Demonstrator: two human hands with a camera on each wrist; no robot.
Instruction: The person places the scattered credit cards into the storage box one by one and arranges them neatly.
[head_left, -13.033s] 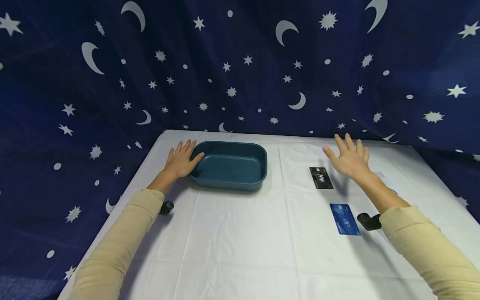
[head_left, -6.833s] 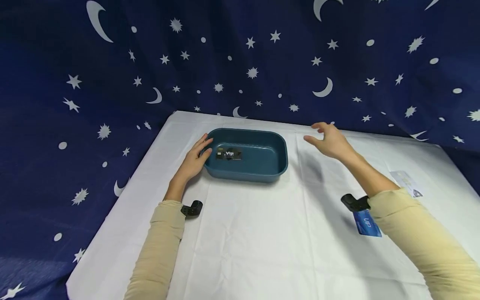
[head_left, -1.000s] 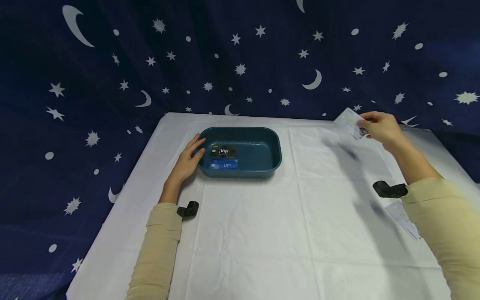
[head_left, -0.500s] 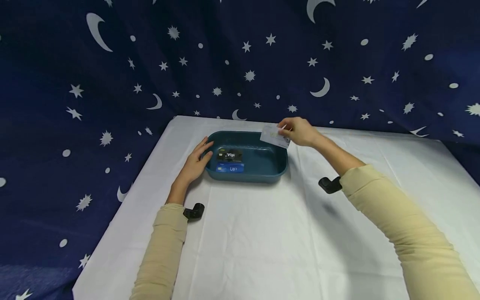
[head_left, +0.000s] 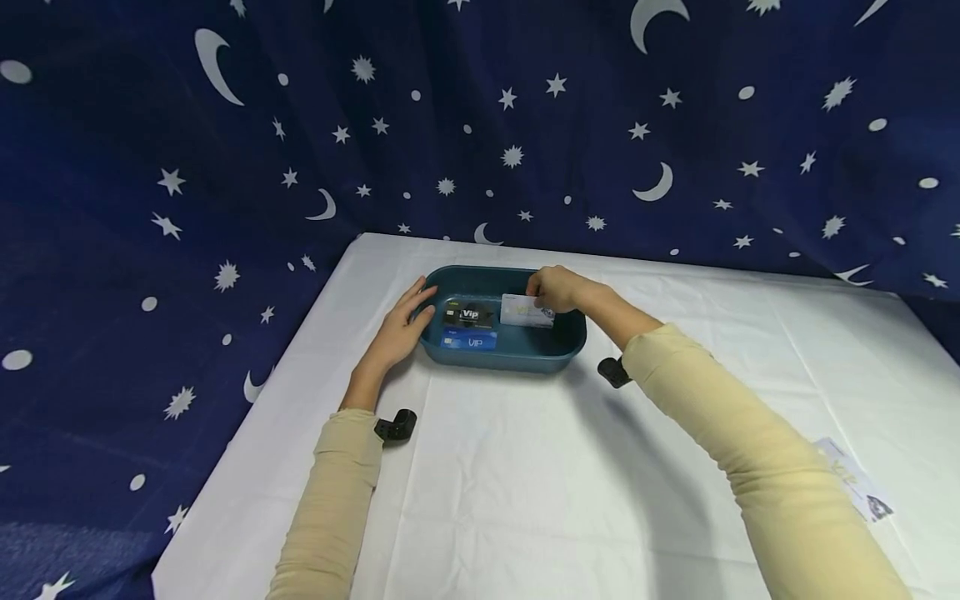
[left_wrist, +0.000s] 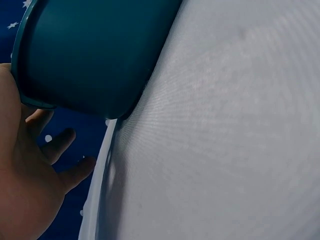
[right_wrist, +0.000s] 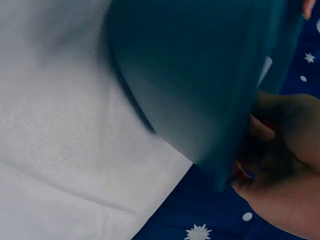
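A dark teal plastic tub (head_left: 510, 360) stands toward the back of the table. My left hand (head_left: 396, 332) rests against its left end, with fingers loosely spread at the rim; the left wrist view shows the left hand (left_wrist: 30, 165) beside the tub's outer wall (left_wrist: 100, 55). My right hand (head_left: 562, 292) reaches over the right side and pinches a white VIP card (head_left: 519, 310) inside the tub. Left of it, a black VIP card (head_left: 468, 315) and a blue VIP card (head_left: 469, 339) lie on the bottom. In the right wrist view the right hand (right_wrist: 285, 160) partly hides behind the wall.
Another white VIP card (head_left: 855, 483) lies on the table at the right, partly covered by my right sleeve (head_left: 750, 450). White cloth (head_left: 510, 483) covers the table. Dark blue curtain (head_left: 420, 150) with moons and stars hangs behind and at the left.
My right hand has carried the white card from the right into the tub and lowered it beside the other cards. Black and blue cards came in earlier. My left hand stays at the tub.
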